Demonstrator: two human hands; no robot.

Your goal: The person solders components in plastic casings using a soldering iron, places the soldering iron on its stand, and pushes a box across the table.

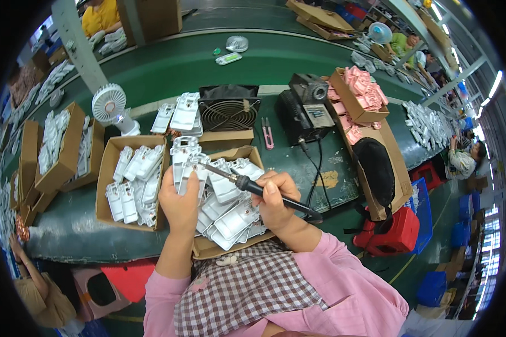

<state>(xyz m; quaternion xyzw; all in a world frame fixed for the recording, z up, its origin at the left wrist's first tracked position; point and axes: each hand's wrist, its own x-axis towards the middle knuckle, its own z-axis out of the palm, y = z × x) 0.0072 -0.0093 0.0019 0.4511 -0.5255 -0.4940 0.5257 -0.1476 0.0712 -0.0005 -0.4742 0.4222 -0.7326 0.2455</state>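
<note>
My left hand is closed around a white plastic housing, held upright over the workbench. In my right hand is a soldering iron with a black handle, gripped like a pen. Its metal tip points left and reaches the housing's upper part; whether it touches cannot be made out. Below both hands, a cardboard box holds a pile of white housings. Left of my left hand stands another cardboard box with similar white housings.
Behind the boxes stand a small white fan, a black fume fan, pink-handled tweezers and a black soldering station with cables. To the right, a carton holds pink parts. A green conveyor runs behind; other people work nearby.
</note>
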